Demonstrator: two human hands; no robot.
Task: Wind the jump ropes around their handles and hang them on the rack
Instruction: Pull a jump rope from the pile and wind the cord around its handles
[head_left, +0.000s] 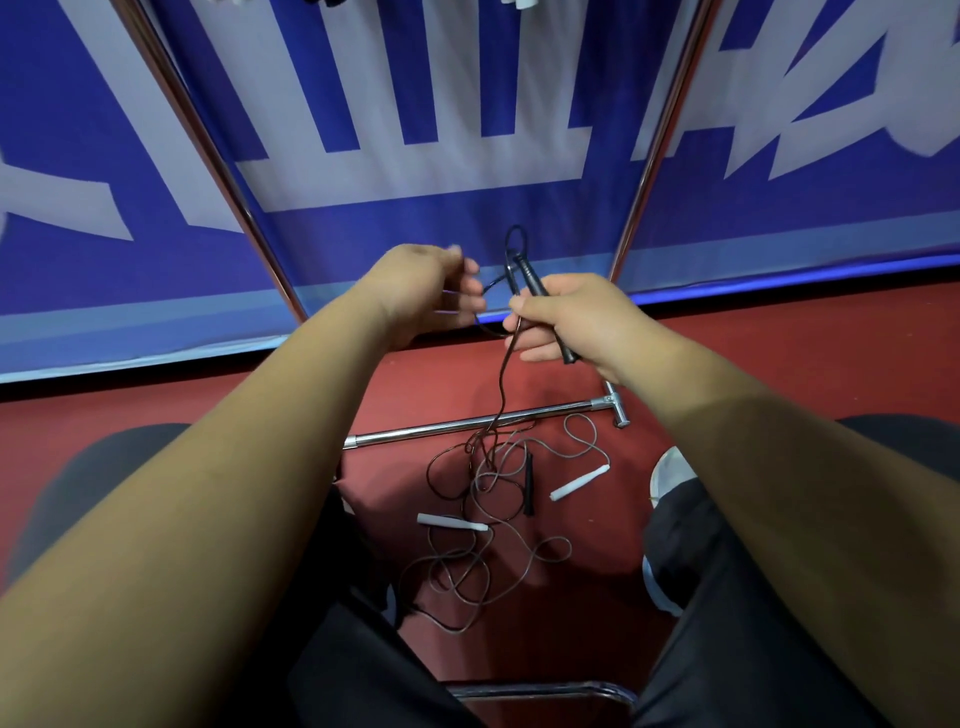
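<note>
Winding is barely being started: a black handle (532, 280) is being clenched by the right grip (571, 318), the blurred left grip (431, 291) being unreadable, the white-handled rope (576, 486) being left on the floor (779, 364).

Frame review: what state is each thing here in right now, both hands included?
Right hand: grips the black handles, held up.
Left hand: fingers curled beside the black cord; grip blurred.
Black cord: mostly unwound, hanging down to the floor.
White-handled rope: unwound, lying tangled on the floor.
Loose black handle: lying on the floor among the cords.
</note>
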